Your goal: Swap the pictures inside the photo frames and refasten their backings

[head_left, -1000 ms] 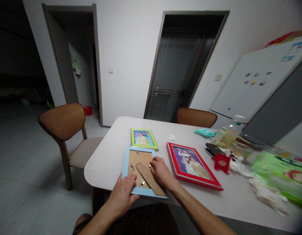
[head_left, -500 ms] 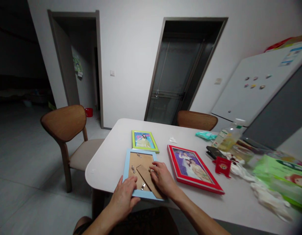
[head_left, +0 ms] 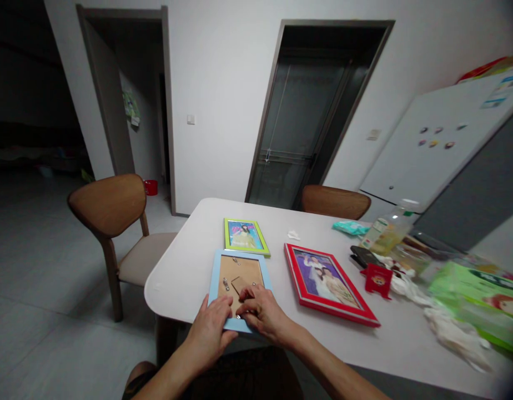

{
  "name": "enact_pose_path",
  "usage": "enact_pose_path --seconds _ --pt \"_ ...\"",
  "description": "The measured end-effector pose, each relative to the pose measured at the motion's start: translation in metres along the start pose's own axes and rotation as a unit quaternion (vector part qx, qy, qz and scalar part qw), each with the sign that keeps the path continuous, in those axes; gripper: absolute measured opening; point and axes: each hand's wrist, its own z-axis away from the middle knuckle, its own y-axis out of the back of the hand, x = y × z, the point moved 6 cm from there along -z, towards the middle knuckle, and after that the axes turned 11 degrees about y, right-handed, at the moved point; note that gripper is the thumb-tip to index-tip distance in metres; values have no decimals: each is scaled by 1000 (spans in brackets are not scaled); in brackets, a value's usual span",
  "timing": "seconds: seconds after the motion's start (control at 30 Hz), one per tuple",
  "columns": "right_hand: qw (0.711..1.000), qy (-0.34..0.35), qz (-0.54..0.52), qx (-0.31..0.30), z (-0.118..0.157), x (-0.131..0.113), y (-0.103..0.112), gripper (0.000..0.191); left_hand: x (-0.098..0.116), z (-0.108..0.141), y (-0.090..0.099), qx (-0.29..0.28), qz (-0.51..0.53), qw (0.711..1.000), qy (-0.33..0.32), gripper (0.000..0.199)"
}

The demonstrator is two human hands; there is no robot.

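Note:
A light blue picture frame (head_left: pixel 215 278) lies face down at the table's near edge, its brown backing board (head_left: pixel 223 266) showing. Small metal clips and a folding stand are fixed to that board. My left hand (head_left: pixel 212 325) grips the lower left corner, thumb at the near edge and fingers over the rim. Over the lower part of the backing, my right hand (head_left: pixel 260 311) has its fingers curled and its fingertips pinched at the bottom metal clip (head_left: pixel 239 316); it covers most of the stand. Just beyond lies a green picture frame (head_left: pixel 262 240), face up.
To the right, a red picture frame (head_left: pixel 296 276) lies face up on the white table (head_left: pixel 181 266). Further right are a red card-like item (head_left: pixel 378 280), a dark object (head_left: pixel 363 256), a bottle (head_left: pixel 383 233), crumpled tissues and a green pack (head_left: pixel 477 300). A chair (head_left: pixel 110 205) stands left.
My right hand has moved from the right side of the backing down and left to the bottom clip. My left hand stays on the frame's corner. The view has shifted slightly.

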Motion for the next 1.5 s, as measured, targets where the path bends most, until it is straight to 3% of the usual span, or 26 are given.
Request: enact_pose_path --seconds 0.17,0.4,0.63,0.87,1.03,1.27,1.37,1.5 --pt "1000 10 -3 -25 0 -6 5 18 -1 1 -1 -1 4 1000 3 47" --pt "999 -45 14 -12 -8 1 -1 8 -1 0 0 -2 14 1000 12 44" --pt "1000 -14 -9 -26 -5 -1 4 12 1 1 4 -12 20 1000 17 49" --pt "996 -72 8 55 -38 11 2 20 1 0 2 -11 26 999 19 49" --pt "995 -86 28 33 -62 11 -11 21 1 0 3 1 30 999 15 48" --pt "998 -65 13 19 -63 6 -17 21 2 1 6 11 42 999 6 32" --pt "996 -80 12 29 -66 16 -13 21 3 2 6 2 41 999 14 40" --pt "986 -149 39 68 -74 46 -4 24 5 4 8 -1 43 999 20 43"
